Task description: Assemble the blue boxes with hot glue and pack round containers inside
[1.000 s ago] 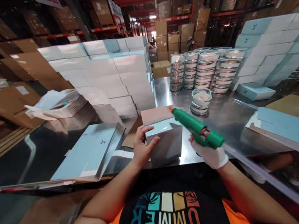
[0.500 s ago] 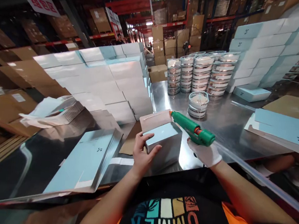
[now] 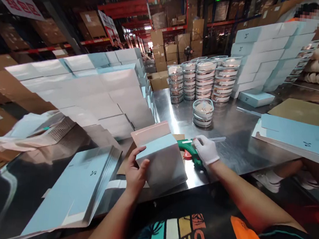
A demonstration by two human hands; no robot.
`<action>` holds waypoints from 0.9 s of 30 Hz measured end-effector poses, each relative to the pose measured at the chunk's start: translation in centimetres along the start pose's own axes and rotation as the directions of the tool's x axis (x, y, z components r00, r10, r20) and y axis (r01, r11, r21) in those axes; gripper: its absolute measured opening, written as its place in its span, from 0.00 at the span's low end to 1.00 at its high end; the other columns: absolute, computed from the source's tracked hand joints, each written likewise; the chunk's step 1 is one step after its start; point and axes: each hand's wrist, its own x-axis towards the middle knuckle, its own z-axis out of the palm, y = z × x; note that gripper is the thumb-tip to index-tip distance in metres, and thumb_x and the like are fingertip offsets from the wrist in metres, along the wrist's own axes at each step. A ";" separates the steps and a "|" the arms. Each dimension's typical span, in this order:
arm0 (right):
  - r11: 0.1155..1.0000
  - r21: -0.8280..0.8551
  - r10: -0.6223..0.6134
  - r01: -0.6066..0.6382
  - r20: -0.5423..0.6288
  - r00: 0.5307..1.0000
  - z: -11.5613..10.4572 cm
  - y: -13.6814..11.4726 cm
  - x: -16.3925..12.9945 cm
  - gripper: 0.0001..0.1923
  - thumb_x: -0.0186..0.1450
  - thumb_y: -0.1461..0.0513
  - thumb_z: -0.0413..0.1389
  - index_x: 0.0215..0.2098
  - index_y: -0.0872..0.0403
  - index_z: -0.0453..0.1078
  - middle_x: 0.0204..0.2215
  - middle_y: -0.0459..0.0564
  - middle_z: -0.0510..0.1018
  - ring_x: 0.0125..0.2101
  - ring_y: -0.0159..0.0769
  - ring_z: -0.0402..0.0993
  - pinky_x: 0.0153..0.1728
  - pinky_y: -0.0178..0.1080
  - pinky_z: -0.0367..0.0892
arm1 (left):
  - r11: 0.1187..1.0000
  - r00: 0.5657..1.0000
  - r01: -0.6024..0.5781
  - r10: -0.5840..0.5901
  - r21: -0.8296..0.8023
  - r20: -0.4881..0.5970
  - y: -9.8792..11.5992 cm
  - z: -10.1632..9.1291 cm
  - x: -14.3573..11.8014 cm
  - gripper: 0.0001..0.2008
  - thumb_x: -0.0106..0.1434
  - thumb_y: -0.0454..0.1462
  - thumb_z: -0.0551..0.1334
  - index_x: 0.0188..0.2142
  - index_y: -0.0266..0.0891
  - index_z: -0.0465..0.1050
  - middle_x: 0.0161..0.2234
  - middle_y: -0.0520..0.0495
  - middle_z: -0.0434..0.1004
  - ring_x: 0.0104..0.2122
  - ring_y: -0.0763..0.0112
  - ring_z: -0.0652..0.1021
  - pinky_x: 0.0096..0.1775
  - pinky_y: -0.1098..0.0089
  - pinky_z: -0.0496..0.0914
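Observation:
My bare left hand grips the left side of a pale-blue and white carton, its thumb on the front and its fingers at the top edge. The carton is tilted, with a flap standing up at the back. To its right, my right hand, in a white glove, is closed at the rear of a green hot glue gun low over the metal table. A clear glue stick pokes out past the fingers. The carton hides the gun's front end.
Flat pale-blue cartons lie at left, more at right. White boxes form a wall behind; another stack stands at back right. Clear round tubs are piled up, one short stack nearer. A person is behind the boxes.
My right hand has lowered the glue gun from above the carton's right edge to beside it at table level. My left hand keeps its hold, and the carton has tilted.

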 end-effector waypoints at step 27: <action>0.822 0.320 -0.566 0.470 0.368 0.738 0.3 -3.4 -2.8 0.11 0.74 0.53 0.63 0.52 0.40 0.85 0.67 0.53 0.77 0.68 0.49 0.73 0.70 0.57 0.67 | 0.869 0.825 -0.411 0.484 -0.277 0.292 1.2 0.0 2.9 0.12 0.72 0.50 0.68 0.50 0.54 0.85 0.48 0.44 0.88 0.56 0.51 0.84 0.58 0.41 0.78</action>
